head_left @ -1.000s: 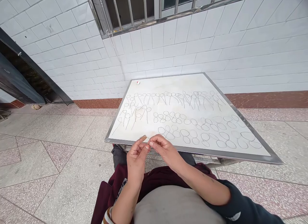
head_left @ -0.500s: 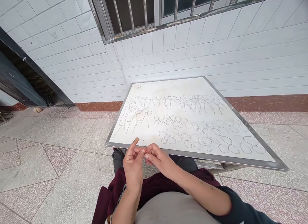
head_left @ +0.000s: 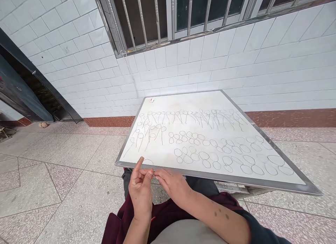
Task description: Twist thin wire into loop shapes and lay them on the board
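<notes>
In front of my body, above the near edge of the white table (head_left: 183, 101), both hands meet at a small thin wire loop (head_left: 148, 159). My left hand (head_left: 141, 191) pinches it between thumb and fingers, with the index finger sticking up. Fingertips of my right hand (head_left: 174, 183) are pressed together right beside the left thumb, on the wire's end; the exact grip is too small to see. On the tabletop lie rows of wire loops: closed rings (head_left: 204, 152) at front right, and loops with long loose tails (head_left: 162, 129) at left and along the back.
A grey metal rim (head_left: 236, 181) borders the table. A tiny white and red item (head_left: 152, 100) lies at its far left corner. Behind stands a white tiled wall (head_left: 162, 72) with a barred window (head_left: 189, 16). A dark door (head_left: 21, 90) is at left.
Both hands have shifted slightly down and left in view. My right hand has turned more palm-down, its fingers straighter. A loop now shows above the left fingers. The camera view has tilted a little.
</notes>
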{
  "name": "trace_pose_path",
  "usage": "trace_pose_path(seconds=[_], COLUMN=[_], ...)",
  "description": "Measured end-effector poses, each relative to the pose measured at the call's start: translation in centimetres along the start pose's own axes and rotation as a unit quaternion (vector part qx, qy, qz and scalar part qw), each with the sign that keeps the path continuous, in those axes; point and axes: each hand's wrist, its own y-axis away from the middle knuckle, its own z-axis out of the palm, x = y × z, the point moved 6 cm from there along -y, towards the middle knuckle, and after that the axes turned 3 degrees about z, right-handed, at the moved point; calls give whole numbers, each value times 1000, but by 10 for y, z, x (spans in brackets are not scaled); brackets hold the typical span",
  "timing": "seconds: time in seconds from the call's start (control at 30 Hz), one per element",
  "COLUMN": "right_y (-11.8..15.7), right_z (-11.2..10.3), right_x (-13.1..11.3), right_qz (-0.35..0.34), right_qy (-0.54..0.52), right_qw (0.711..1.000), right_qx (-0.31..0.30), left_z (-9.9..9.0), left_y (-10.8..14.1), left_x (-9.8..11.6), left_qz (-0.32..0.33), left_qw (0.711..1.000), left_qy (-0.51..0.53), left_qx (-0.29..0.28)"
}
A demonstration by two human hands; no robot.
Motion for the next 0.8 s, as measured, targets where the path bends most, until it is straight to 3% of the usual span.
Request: trace_pose_path(seconds=[0.23, 0.8], right_y=[3, 15], right_z=[6, 6], right_x=[-5, -8], right_qz=[-65, -37], right_qy=[46, 75], right_qw=[997, 996], right_qx=[3, -37], left_z=[-16, -50], left_y=[-8, -24], left_x=[10, 26], left_qz=[21, 73], left_qw=[999, 987], left_qy=[3, 24], left_qx=[49, 140])
